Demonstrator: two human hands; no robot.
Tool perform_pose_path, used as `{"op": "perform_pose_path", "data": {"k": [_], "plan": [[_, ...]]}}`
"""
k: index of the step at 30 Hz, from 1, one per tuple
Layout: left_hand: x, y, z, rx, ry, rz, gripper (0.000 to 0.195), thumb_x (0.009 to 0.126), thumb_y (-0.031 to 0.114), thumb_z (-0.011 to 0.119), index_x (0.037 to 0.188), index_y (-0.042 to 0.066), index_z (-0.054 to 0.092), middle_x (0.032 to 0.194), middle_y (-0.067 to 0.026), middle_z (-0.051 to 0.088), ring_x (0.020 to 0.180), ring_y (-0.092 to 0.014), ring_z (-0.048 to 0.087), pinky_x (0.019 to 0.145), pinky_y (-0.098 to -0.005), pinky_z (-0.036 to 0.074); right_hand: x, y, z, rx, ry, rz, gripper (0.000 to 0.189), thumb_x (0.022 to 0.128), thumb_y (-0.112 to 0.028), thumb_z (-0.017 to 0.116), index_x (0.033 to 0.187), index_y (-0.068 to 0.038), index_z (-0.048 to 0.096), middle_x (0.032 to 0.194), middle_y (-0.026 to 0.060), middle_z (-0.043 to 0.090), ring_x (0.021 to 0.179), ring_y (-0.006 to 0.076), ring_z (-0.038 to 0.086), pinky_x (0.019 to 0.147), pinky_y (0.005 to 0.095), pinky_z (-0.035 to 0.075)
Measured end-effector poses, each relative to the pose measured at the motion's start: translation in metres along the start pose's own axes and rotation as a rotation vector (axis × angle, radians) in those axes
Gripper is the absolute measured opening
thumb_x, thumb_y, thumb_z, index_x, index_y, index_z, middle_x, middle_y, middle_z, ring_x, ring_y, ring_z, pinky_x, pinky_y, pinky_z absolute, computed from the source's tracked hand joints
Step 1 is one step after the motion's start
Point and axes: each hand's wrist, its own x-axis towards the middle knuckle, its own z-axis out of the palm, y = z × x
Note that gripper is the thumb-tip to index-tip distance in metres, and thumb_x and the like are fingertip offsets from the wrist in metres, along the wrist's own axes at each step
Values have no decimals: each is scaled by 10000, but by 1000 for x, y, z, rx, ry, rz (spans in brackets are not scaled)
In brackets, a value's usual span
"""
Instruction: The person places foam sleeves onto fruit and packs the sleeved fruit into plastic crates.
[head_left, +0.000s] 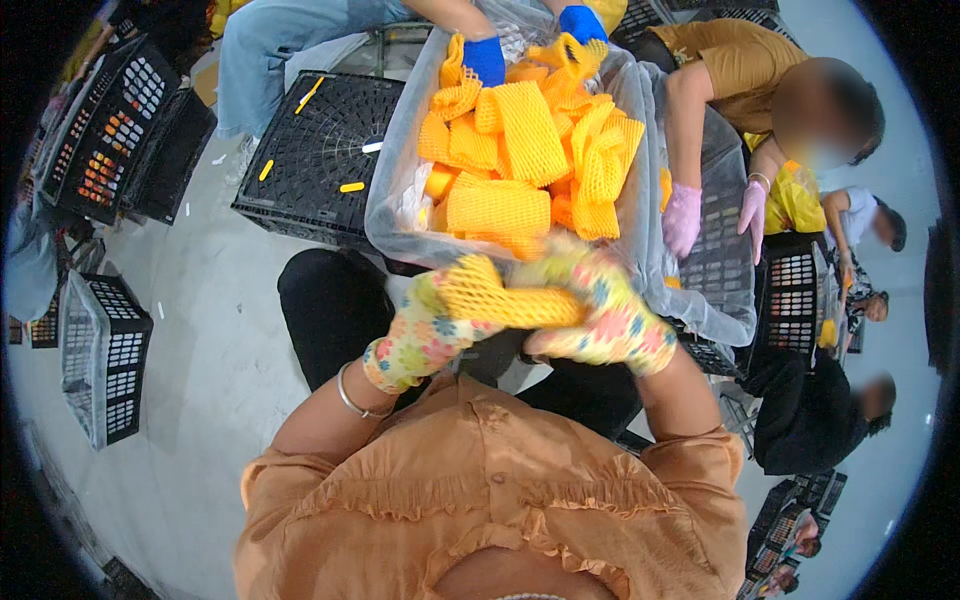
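My left hand (426, 330), in a flowered glove, grips one end of a yellow foam mesh sleeve (517, 301). At the sleeve's other end is my right hand (607, 307) in a matching glove, blurred, its fingers around the foam. Whether anything is inside this sleeve is hidden. Just beyond both hands stands a crate lined with clear plastic film (386, 217), heaped with yellow foam mesh sleeves (499, 206), some flat and some folded. White wrapping (420, 196) shows at the crate's left side.
A co-worker's blue-gloved hand (484, 61) reaches into the same crate. An upturned black crate (322, 150) with small yellow strips stands left of it. At right, a co-worker's pink-gloved hands (681, 221) are over another lined crate (720, 300). A lined crate (124, 360) stands on the floor far left.
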Motion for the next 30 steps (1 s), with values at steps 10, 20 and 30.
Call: {"op": "perform_pose_path", "data": {"k": [10,20,30], "plan": [[35,-4,-86,317,269,307,414,918,231,536,1251,-6,466,1224,-118,560,1116,-195,556,952,-320,450,74,115,3,-953,-162,457,919,654,-388,772,1414,-160,308,1478,218,196,1306,446,280,1055,494,283],[101,4,-104,-877,285,72,342,879,122,528,1190,-21,519,1125,-135,604,934,-199,631,734,-259,520,110,195,-79,-933,31,205,586,682,-170,717,1230,-141,514,1345,116,441,1176,329,472,972,405,413],[94,2,-101,-683,509,10,365,802,-13,504,1167,-23,526,1002,-115,623,706,-151,608,545,-215,473,107,91,18,88,-409,19,247,895,-174,523,1084,-37,605,1019,112,637,950,225,619,809,350,503]]}}
